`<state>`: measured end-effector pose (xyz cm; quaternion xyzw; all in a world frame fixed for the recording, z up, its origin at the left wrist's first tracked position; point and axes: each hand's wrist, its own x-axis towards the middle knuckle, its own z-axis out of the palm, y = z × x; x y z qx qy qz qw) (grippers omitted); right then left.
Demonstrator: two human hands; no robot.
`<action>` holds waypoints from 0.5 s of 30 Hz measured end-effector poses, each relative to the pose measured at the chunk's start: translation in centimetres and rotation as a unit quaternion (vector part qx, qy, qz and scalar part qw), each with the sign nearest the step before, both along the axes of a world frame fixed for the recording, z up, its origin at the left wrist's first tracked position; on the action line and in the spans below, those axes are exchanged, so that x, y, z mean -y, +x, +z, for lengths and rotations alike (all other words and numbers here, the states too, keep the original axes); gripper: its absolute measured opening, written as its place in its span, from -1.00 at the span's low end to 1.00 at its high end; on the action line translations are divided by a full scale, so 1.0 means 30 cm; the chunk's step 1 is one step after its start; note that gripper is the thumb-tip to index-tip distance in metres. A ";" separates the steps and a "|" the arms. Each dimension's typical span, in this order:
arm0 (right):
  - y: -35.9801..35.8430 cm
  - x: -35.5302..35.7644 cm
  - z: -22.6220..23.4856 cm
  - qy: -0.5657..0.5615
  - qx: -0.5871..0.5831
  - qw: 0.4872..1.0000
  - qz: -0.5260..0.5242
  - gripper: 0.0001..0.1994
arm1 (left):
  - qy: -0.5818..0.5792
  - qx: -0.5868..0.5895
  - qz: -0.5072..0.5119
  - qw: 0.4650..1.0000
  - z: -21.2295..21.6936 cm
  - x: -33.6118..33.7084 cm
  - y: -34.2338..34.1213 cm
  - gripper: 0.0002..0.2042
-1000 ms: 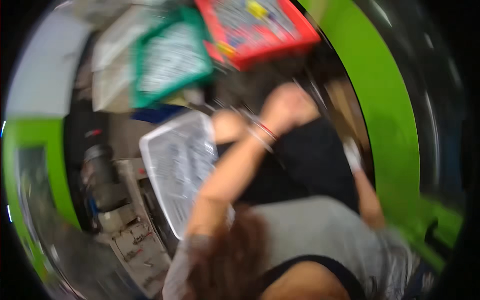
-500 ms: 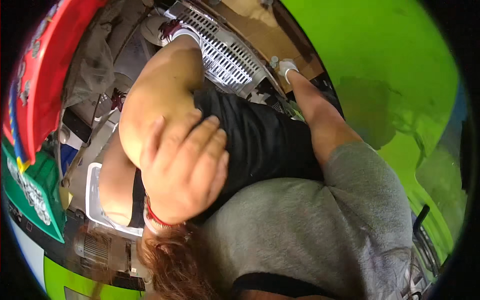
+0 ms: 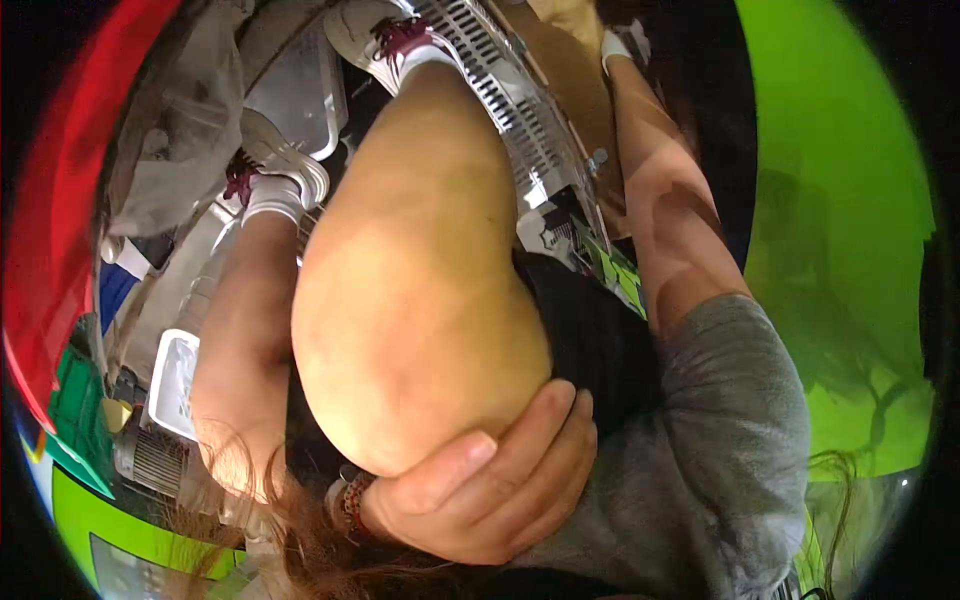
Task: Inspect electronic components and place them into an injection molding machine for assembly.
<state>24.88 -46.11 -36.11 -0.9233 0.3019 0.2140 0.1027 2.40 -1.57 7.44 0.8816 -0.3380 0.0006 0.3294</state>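
Bent knee (image 3: 420, 330) fills the middle of the view, raised close under the camera, and the person's left hand (image 3: 480, 490) is cupped against its near side. Contact is already made: the palm lies on the skin and the fingers (image 3: 545, 440) lie side by side, curled partway round the curve of the knee rather than spread or pinching. A beaded bracelet (image 3: 352, 500) sits at that wrist, with loose strands of hair across it. Nothing else is in that hand.

Just beyond are black shorts (image 3: 590, 340) and a grey sleeve (image 3: 720, 430), from which the right forearm runs up and away.

Farther out, the two lower legs end in pale shoes, one (image 3: 285, 165) at the left and one (image 3: 385, 35) at the top edge. Beside them lie a slotted metal panel (image 3: 520, 110) and, lower left, a white tray (image 3: 175, 385).

Farthest off, the right hand (image 3: 617, 45) is small and pale at the top. Whether its fingers are open or grip anything cannot be told, so any work at that end is unconfirmed.
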 end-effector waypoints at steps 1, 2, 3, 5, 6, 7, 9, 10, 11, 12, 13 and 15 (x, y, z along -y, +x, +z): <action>0.031 -0.011 -0.033 0.008 0.002 1.000 0.014 -0.54 | 0.012 -0.009 -0.021 1.000 0.017 -0.009 0.011 -0.79; 0.069 -0.012 -0.055 0.012 0.006 1.000 0.026 -0.55 | 0.003 -0.001 -0.014 1.000 0.016 -0.003 0.015 -0.79; 0.107 0.062 -0.063 0.003 0.009 0.999 0.037 -0.56 | -0.020 0.007 -0.009 1.000 0.001 0.014 0.011 -0.79; 0.049 0.114 -0.070 -0.001 0.002 0.998 0.063 -0.58 | -0.022 0.001 -0.008 1.000 -0.021 0.022 0.004 -0.76; 0.114 0.155 -0.028 -0.006 0.014 0.997 0.075 -0.59 | -0.022 0.009 -0.009 1.000 0.002 0.021 0.014 -0.72; 0.126 0.086 -0.033 0.314 0.152 0.937 0.026 -0.61 | -0.020 0.022 -0.019 0.999 -0.005 0.022 0.025 -0.71; 0.062 -0.271 -0.091 0.630 0.254 0.733 -0.043 -0.64 | 0.002 0.009 -0.006 1.000 -0.006 0.004 0.008 -0.70; 0.024 -0.449 -0.061 0.414 0.243 0.870 0.110 -0.65 | 0.023 0.000 -0.007 1.000 -0.018 -0.010 -0.006 -0.70; 0.026 -0.575 -0.010 0.154 0.221 0.927 0.263 -0.67 | 0.035 0.002 -0.008 0.999 -0.009 -0.024 -0.010 -0.70; 0.051 -0.623 0.023 0.057 0.261 0.912 0.310 -0.69 | 0.033 -0.007 -0.007 0.999 0.009 -0.022 -0.004 -0.70; 0.108 -0.555 0.031 0.036 0.270 0.910 0.314 -0.69 | -0.008 0.026 -0.004 1.000 0.001 -0.006 0.014 -0.82; 0.218 -0.480 0.046 0.067 0.207 0.973 -0.081 -0.67 | -0.033 0.027 -0.028 0.999 0.020 0.007 0.034 -0.82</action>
